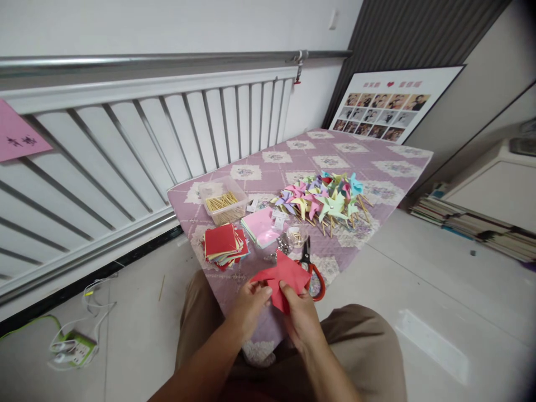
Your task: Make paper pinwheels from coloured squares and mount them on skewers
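Note:
A red paper pinwheel (288, 272), partly folded, is held up over the near end of the table. My left hand (251, 301) pinches its left side between thumb and fingers. With the thumb on top, my right hand (299, 310) grips its lower right part. Just right of the paper lie scissors (317, 282) with red handles, their dark blades pointing away from me. Beyond the paper are a small heap of metal pins (283, 243) and a round clear tub (296, 237) of small pale pieces. What the fingers cover underneath is hidden.
On the flowered tablecloth (276, 157) stand a plastic box (228, 215) of wooden sticks, a stack of coloured paper squares (220, 241), a pastel paper pile (259, 225) and a heap of finished pinwheels (333, 205). A radiator (167, 128) runs along the left. A power strip (79, 350) lies on the floor.

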`<state>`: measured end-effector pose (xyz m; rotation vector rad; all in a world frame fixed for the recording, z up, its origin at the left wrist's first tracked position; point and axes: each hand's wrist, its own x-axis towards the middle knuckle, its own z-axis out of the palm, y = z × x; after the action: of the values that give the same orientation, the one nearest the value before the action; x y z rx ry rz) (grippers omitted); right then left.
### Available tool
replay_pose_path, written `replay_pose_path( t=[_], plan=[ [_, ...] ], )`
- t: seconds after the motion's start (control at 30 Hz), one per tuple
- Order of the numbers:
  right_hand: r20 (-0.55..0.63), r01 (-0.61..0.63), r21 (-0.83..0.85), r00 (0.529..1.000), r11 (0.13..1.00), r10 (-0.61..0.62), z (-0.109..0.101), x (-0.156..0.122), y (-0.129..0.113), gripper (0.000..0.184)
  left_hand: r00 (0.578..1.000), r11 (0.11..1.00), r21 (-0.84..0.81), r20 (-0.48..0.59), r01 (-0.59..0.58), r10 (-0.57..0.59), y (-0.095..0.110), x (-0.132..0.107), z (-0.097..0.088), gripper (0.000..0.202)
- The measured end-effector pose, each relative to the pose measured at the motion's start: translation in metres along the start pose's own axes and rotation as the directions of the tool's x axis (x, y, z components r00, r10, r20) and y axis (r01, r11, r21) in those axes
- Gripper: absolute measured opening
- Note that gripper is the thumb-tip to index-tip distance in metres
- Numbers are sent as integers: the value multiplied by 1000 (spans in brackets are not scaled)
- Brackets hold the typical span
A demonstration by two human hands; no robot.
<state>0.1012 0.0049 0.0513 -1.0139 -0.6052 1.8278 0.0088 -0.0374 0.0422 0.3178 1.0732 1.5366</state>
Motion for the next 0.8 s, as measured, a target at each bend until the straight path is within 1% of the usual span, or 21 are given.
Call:
replay_pose_path(
  t=[0.1, 0.2, 0.33, 0.57, 0.67, 0.8],
  plan=[
    [14, 19, 0, 1000, 1000, -19, -1, -1, 6, 22, 999, 999, -12, -1, -51, 51, -1, 5, 7, 31],
    [21, 36, 3, 999, 999, -36, -3, 0, 11, 22, 999, 998, -50, -39, -34, 32, -1, 7, 10, 28],
    [4, 52, -46, 999, 998, -52, -4, 1, 14, 24, 995, 995, -95, -92, -38, 30, 0, 6, 14, 30],
    [-11, 79, -94, 997, 992, -81, -1, 1, 14, 26, 984, 995, -78, -169, -60, 46, 1, 4, 20, 31],
    [-4, 77, -80, 997, 994, -78, -2, 2, 15, 24, 974, 995, -61, -215, -84, 69, 0, 4, 21, 30],
    [8, 86, -45, 996, 995, -85, -4, 3, 19, 25, 970, 995, -16, -227, -97, 90, 0, 4, 22, 28]
  ],
)
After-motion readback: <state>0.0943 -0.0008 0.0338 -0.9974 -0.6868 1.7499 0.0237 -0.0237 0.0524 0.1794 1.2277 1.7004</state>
